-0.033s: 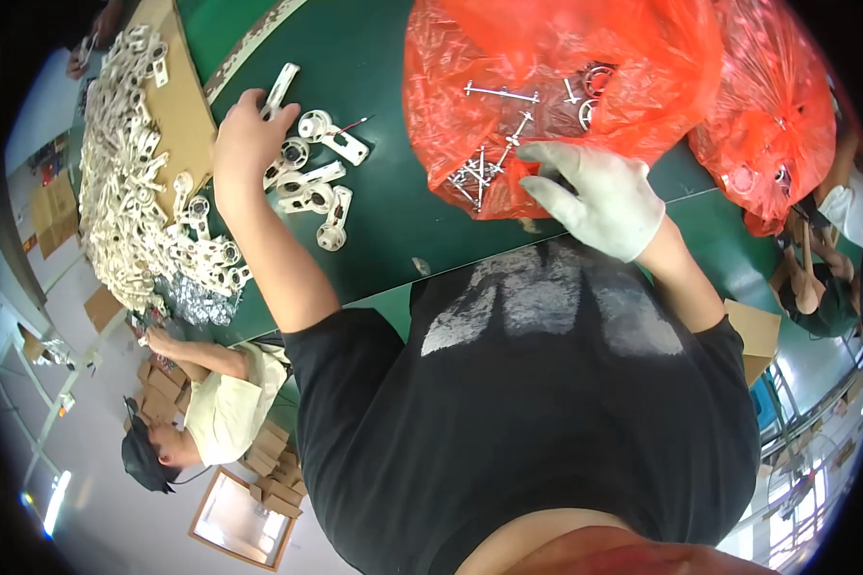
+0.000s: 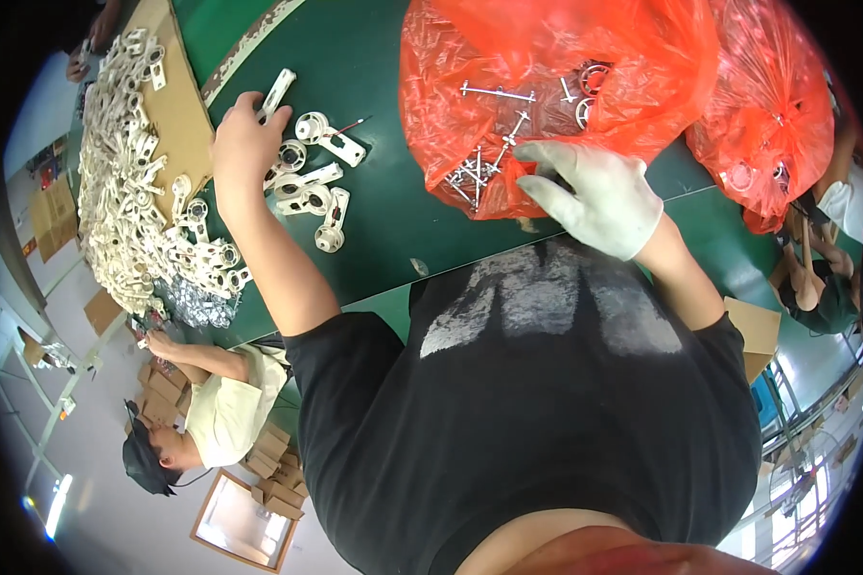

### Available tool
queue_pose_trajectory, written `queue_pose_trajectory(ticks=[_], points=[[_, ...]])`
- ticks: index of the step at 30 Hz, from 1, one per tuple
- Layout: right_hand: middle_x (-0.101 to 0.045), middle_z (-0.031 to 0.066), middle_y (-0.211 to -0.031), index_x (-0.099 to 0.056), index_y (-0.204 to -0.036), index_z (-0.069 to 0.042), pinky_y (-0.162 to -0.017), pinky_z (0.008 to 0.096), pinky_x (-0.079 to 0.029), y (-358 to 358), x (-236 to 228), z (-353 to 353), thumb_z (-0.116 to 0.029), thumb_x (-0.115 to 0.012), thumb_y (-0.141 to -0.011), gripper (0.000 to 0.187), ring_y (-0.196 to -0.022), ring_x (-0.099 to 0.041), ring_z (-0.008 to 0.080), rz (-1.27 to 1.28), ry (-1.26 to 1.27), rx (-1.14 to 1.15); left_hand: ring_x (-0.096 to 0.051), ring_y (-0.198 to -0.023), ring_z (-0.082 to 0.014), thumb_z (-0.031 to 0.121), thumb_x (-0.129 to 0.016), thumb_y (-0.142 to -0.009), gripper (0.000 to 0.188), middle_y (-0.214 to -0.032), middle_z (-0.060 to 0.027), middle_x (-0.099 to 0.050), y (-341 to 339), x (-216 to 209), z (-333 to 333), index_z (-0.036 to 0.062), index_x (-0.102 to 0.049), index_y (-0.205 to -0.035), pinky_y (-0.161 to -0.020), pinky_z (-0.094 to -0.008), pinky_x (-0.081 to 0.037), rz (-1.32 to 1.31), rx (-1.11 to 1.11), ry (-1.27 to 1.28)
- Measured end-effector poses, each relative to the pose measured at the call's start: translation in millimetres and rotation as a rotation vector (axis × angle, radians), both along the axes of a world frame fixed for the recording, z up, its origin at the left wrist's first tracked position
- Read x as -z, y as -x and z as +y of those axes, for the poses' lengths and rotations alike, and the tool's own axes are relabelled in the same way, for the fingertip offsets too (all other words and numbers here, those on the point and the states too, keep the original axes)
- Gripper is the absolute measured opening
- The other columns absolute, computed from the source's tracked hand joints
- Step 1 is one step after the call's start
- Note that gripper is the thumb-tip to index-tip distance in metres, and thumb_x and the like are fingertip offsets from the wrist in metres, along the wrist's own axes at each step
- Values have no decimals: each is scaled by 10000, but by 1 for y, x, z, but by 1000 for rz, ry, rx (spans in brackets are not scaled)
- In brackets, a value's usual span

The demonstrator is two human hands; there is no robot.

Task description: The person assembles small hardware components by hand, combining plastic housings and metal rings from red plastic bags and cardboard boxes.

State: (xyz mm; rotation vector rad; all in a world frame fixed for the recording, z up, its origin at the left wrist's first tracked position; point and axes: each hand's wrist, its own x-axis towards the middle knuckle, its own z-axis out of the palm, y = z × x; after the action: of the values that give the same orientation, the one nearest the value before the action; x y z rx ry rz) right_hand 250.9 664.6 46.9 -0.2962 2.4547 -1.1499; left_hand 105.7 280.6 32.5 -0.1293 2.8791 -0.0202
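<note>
My bare left hand (image 2: 244, 144) curls its fingers and thumb around the near end of a white plastic arm-shaped part (image 2: 277, 90) on the green table. Beside it lie several similar white parts with round ring ends (image 2: 330, 222), one with a short thin red-tipped piece. My right hand (image 2: 599, 196), in a pale glove, hovers at the near edge of an open red plastic bag (image 2: 431, 86). Its thumb and fingers are apart, with nothing visible between them. Thin metal rods with small crosspieces (image 2: 475, 180) lie in the bag next to its fingertips, with dark ring-shaped pieces (image 2: 594, 79) farther back.
A large heap of white parts (image 2: 120, 201) covers cardboard (image 2: 184, 86) on the left. Clear plastic wrapping (image 2: 197, 302) lies at its near end. A second red bag (image 2: 767, 105) stands at the right. Co-workers sit at the left (image 2: 225, 412) and far right (image 2: 820, 287).
</note>
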Motion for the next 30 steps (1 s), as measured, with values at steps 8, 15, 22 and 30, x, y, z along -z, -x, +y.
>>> queue_pose_trajectory(ticks=[8, 15, 22, 30], points=[[-709, 164, -948, -633, -1280, -49, -826, 376, -574, 3, -3, -10, -222, -687, -926, 398, -909, -723, 313, 123, 340, 317, -675, -1007, -261, 47, -853, -725, 602, -1138, -114, -676, -49, -38, 116, 97, -673, -1297, -879, -380, -554, 433, 494, -565], [-711, 228, -959, -615, -1198, 0, -817, 453, -549, 0, -15, 18, -227, -644, -899, 376, -920, -718, 392, -184, 57, 245, -614, -1175, -339, -53, -731, -753, 680, -1317, -131, -552, -93, -6, 214, 80, -548, -1395, -980, -405, -534, 90, 849, -1066], [-725, 198, -1086, -593, -1292, -49, -894, 382, -545, -17, 0, 59, -162, -627, -943, 369, -1029, -721, 330, -163, -292, 542, -554, -1267, -377, 140, -695, -896, 503, -1429, -178, -549, -66, 25, 208, 27, -563, -1368, -1054, -442, -484, 167, 726, -718], [-728, 183, -1113, -596, -1322, -53, -934, 366, -534, -20, -22, 55, -212, -677, -915, 445, -1052, -721, 295, -166, -243, 522, -607, -1090, -343, 192, -787, -838, 446, -1217, -102, -622, -46, 33, 197, 101, -644, -1251, -933, -433, -520, 421, 509, -546]])
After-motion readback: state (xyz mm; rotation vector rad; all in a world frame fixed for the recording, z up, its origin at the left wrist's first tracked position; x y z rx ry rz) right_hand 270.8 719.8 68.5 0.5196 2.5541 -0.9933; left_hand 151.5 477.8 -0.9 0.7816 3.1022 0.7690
